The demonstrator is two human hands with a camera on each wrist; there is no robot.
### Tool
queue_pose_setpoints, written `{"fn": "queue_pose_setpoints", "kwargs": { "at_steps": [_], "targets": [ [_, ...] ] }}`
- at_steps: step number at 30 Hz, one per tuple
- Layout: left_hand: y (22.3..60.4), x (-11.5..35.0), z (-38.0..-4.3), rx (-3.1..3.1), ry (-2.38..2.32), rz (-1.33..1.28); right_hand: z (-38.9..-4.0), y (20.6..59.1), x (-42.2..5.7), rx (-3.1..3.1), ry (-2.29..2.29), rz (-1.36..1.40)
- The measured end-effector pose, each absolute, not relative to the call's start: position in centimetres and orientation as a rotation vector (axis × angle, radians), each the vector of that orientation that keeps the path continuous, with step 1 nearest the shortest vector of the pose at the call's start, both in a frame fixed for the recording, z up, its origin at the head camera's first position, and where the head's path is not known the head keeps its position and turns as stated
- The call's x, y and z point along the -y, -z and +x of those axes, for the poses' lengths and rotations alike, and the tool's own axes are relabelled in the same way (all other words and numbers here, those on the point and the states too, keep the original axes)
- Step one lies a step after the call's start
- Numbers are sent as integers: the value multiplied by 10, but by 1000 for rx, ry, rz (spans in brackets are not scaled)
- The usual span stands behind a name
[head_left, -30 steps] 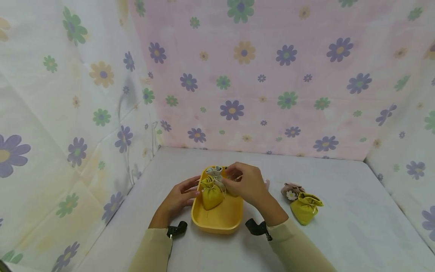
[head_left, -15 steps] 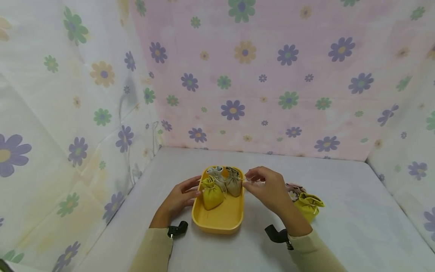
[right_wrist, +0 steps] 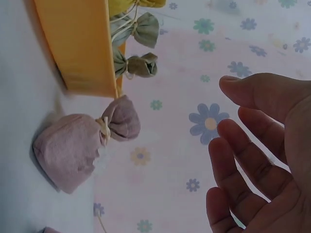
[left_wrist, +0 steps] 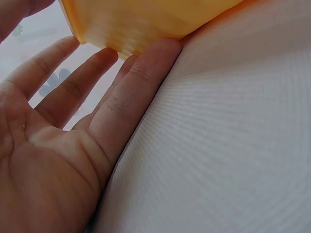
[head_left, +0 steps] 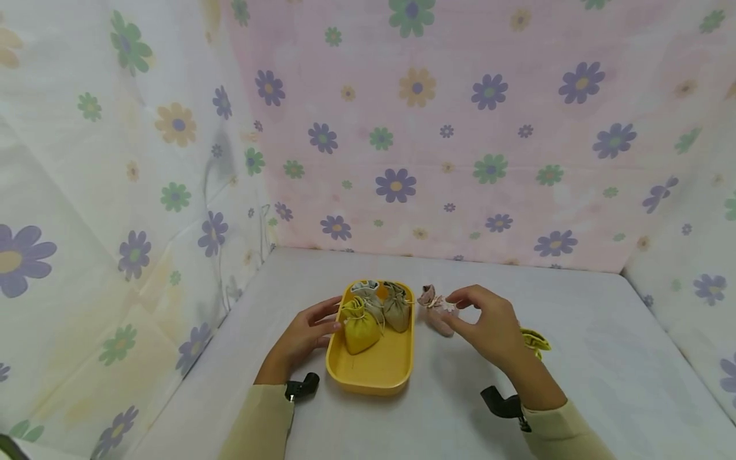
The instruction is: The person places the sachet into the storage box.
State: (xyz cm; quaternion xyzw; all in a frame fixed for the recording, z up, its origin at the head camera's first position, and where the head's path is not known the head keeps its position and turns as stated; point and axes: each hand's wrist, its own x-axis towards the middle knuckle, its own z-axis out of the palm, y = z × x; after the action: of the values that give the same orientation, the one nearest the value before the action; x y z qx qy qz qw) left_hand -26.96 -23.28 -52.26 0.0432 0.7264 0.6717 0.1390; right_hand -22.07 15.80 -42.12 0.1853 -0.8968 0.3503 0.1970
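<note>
A yellow tray holds a yellow drawstring pouch, a light grey pouch and a tan pouch. My left hand rests at the tray's left side, its extended fingers touching the wall, as the left wrist view shows with the tray above them. Right of the tray, a pink drawstring pouch with a pale flower lies on the table. Beside it is my right hand, fingers loosely bent and holding nothing. In the right wrist view a gap separates it from the pink pouch.
Behind my right hand, another yellow pouch shows only in part. At the bottom edge of the right wrist view, a sliver of pink cloth peeks in. Flowered cloth walls enclose the white table at the back and sides.
My right hand has moved from over the tray to the right, uncovering first the tan pouch, then the pink one. It now covers most of the things farther right. My left hand stays put.
</note>
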Motion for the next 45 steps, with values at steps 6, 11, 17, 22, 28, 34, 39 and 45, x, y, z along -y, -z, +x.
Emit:
{"fn": "queue_pose_setpoints", "kwargs": {
  "at_steps": [6, 11, 17, 22, 28, 34, 39, 45],
  "targets": [
    [523, 232, -271, -2094, -1949, 118, -222, 425, -180, 2508, -918, 497],
    [525, 232, -271, -2091, -1957, 119, -218, 429, -200, 2504, -946, 460],
    [525, 234, -270, -2096, -1963, 117, -217, 439, -224, 2481, -874, 420],
    [525, 234, -270, -2083, -1957, 116, -213, 449, -246, 2506, -858, 405],
    [525, 234, -271, -2080, -1960, 130, -209, 460, -267, 2513, -883, 431],
    [523, 233, -271, -2078, -1959, 124, -206, 472, -283, 2581, -922, 395],
    [523, 233, -269, -2089, -1955, 110, -206, 483, -294, 2625, -977, 377],
    [523, 233, -269, -2095, -1952, 117, -208, 492, -302, 2652, -1017, 344]
  ]
}}
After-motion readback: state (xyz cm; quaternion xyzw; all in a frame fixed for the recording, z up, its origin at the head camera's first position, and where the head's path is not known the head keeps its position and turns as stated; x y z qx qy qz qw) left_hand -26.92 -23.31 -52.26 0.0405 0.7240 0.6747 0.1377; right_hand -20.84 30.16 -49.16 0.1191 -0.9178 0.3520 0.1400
